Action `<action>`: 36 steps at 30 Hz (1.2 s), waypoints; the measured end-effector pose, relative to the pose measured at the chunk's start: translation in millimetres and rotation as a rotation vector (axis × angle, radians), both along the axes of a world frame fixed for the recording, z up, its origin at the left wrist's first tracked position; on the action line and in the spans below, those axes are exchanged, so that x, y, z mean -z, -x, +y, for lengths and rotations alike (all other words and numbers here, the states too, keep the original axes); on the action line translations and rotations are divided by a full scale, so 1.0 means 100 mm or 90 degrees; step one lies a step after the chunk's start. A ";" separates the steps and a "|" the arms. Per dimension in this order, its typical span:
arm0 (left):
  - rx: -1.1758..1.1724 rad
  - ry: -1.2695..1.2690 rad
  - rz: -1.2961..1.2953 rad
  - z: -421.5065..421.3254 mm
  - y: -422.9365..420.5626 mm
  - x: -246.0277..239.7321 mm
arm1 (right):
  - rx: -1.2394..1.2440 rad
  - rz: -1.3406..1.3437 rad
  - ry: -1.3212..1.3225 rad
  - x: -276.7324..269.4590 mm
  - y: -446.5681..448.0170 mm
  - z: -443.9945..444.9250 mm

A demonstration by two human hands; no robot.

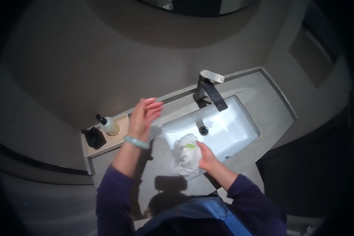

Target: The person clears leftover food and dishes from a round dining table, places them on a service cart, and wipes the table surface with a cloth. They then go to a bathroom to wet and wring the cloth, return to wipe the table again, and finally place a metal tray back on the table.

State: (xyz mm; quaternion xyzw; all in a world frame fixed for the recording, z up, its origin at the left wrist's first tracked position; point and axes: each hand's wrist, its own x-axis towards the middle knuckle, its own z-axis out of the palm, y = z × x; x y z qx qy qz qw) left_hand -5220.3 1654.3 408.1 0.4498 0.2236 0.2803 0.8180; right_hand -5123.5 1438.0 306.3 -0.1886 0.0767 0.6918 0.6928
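A bunched white cloth [184,160] with a bright green patch hangs over the near left part of the white rectangular sink [239,129]. My right hand [208,157] grips its right side, thumb uppermost. To the left of the sink, my left hand [144,116] is raised over the grey countertop [157,160], holding nothing. Its fingers are slightly curled and a little blurred, and a pale green bangle [136,142] circles the wrist. The sink's drain [203,130] shows beyond the cloth, and the basin floor looks wet.
Behind the basin stands a dark faucet [214,93] with a silver lever, its spout over the sink. At the left, a shallow tray [122,122] holds a pump bottle [110,126] of pale liquid and a black faceted container [95,138]. A round mirror [236,6] hangs above.
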 end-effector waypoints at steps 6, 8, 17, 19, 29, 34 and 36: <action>0.098 0.344 -0.063 -0.70 -1.78 -0.02 | 0.134 0.024 -0.019 0.02 -0.68 -0.70; 0.114 0.341 -0.152 -0.79 -2.16 -0.09 | 0.155 0.027 -0.012 0.03 -0.98 -0.88; 0.097 0.527 -0.271 -0.56 -2.19 -0.05 | 0.142 -0.003 0.045 0.10 -1.97 -1.27; -0.062 0.338 -0.108 -0.65 -2.07 0.14 | 0.155 -0.019 0.063 0.12 -2.13 -1.27; -0.016 0.382 0.089 -1.23 -2.15 1.73 | 0.041 -0.022 0.090 0.36 -2.44 -0.93; -0.159 0.226 0.274 -1.29 -2.13 1.50 | -0.104 -0.049 0.062 0.44 -2.27 -0.47; -0.125 0.245 0.274 -1.37 -2.01 1.35 | -0.123 -0.059 0.007 0.50 -2.18 -0.24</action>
